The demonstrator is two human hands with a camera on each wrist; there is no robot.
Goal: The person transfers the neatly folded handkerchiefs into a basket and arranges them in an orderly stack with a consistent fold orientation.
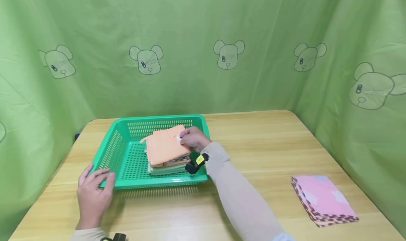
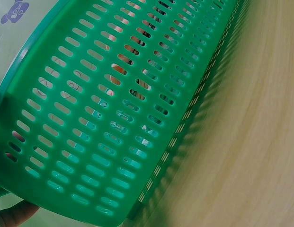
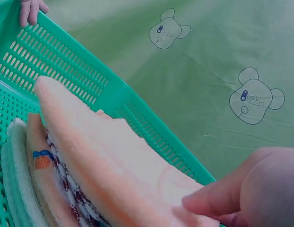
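Observation:
A green slotted basket stands on the wooden table, left of centre. Inside lies a stack of folded cloths: an orange cloth on top, a patterned one under it, and a pale green one at the bottom. My right hand pinches the far right corner of the orange cloth, and the right wrist view shows its fingers closed on that edge. My left hand holds the basket's near left corner, with its fingertips hooked over the rim. The left wrist view shows only the basket wall.
A folded pink cloth stack lies at the table's near right. Green curtains with bear prints enclose the table on three sides. Bare wooden tabletop stretches between the basket and the pink stack.

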